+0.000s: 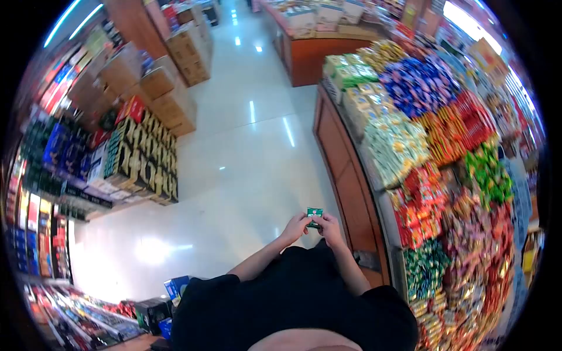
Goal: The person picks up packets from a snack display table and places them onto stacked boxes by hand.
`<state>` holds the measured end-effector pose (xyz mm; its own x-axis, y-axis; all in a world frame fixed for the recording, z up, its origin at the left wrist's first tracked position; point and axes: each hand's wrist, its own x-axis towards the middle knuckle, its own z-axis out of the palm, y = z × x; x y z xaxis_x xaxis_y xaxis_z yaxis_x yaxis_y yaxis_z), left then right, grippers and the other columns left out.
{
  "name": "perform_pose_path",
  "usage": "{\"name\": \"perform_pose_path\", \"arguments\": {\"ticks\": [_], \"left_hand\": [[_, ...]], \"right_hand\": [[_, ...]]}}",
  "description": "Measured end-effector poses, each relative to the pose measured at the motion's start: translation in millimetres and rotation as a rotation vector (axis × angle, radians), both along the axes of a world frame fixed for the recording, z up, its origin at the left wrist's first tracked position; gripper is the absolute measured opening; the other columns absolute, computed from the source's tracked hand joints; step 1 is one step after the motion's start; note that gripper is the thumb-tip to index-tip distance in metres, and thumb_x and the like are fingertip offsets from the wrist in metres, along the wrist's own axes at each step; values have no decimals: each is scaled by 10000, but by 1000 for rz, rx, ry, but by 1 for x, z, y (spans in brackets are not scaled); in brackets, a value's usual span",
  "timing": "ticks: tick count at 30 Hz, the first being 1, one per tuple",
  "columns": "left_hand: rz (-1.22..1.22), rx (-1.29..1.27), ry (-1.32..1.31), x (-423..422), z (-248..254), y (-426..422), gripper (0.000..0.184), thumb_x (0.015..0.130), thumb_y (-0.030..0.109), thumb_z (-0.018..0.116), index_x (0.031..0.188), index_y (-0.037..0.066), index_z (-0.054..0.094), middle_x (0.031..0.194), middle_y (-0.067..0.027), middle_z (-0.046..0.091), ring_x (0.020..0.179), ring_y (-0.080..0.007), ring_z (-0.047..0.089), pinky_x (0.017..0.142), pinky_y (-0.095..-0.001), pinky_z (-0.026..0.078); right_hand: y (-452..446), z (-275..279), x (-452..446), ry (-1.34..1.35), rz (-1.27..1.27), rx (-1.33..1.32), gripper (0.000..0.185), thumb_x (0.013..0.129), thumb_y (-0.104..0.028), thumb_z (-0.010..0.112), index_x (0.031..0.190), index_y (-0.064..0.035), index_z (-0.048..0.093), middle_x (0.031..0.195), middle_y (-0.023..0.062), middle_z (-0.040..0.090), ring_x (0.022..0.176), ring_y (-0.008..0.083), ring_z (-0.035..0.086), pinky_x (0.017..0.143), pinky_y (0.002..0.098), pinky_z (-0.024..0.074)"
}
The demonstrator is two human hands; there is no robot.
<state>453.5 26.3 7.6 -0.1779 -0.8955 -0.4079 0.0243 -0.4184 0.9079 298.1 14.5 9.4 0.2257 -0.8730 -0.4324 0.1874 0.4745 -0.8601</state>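
Observation:
A small green packet (315, 212) with some lighter print is held up in front of my body, over the aisle floor. My left hand (297, 227) pinches its left side. On the other side, the fingers of my right hand (329, 227) close on the same packet. Both thumbs press on its face, and the lower part is mostly covered by my fingers. To the right lies a heap of dark green wrapped pieces (426, 269) on the display counter, apart from my hands. The print on the packet is too small to read.
A long wooden counter (351, 193) runs close on my right, heaped with colourful wrapped goods. Black-and-gold cartons (146, 155) stand stacked at left, brown boxes (170, 99) behind them. Shiny tiled floor (246, 158) stretches ahead. Shelves (76, 316) with small packages stand at lower left.

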Motion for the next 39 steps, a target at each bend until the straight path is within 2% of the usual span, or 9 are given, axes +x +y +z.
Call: {"name": "perform_pose_path", "arguments": {"ticks": [6,13,14,18,23,26,29,31,39], "left_hand": [[307,-99,-75,97,-4,-14,402,909,372,451,817,-10,538,689,-83,535,534,-145,527,505,-283,420],[474,-45,-139,231,-28,-63,386,921,368,430,860,5,547,714,-81,559,624,-167,547,536,-301,432],[405,-277,-381,255,-20,-71,356,926,334,441,874,-2,546,735,-72,567,655,-162,539,589,-300,438],[777,-116,-194,337,6,-117,323,937,286,445,916,-25,531,757,-99,580,692,-150,525,625,-298,429],[814,-183,-375,434,35,-148,333,951,315,433,928,-5,523,715,-70,550,664,-144,508,595,-300,411],[858,-122,-295,482,39,-159,322,957,325,420,928,18,513,675,-51,505,633,-119,482,562,-276,395],[900,-51,-118,525,28,-169,313,961,330,404,922,36,506,654,-27,475,603,-91,457,538,-252,383],[980,-66,1,552,20,-181,309,961,332,399,918,46,505,651,-15,471,585,-77,449,529,-242,381],[944,-62,-167,723,34,-236,366,951,346,414,848,16,535,629,-21,507,568,-100,485,515,-268,387]], "right_hand": [[-48,38,121,-142,188,146,115,860,-174,603,834,-62,609,628,-31,514,462,37,375,418,194,251],[-154,-27,258,-57,650,101,152,868,-201,603,820,-58,595,611,-28,495,454,44,376,413,206,256],[-170,-26,284,-47,696,73,164,869,-212,604,814,-57,592,609,-27,491,455,46,380,413,207,259],[-224,0,397,-23,857,-26,216,870,-257,605,795,-56,580,599,-26,472,459,53,393,414,213,271],[-273,47,519,-13,1056,-30,237,873,-286,595,816,-57,592,621,-31,481,521,42,411,448,212,293],[-292,59,575,-137,1106,27,215,861,-233,615,900,-22,616,748,6,589,655,86,543,606,228,447],[-305,28,633,-170,1073,130,175,846,-195,620,842,-21,611,728,13,588,610,88,537,536,228,420],[-318,21,672,-147,1144,125,140,831,-157,624,791,-23,615,716,20,598,645,104,572,590,239,456],[-384,27,849,-14,1239,67,146,819,-148,631,745,-23,615,708,18,599,630,97,562,594,240,452]]}}
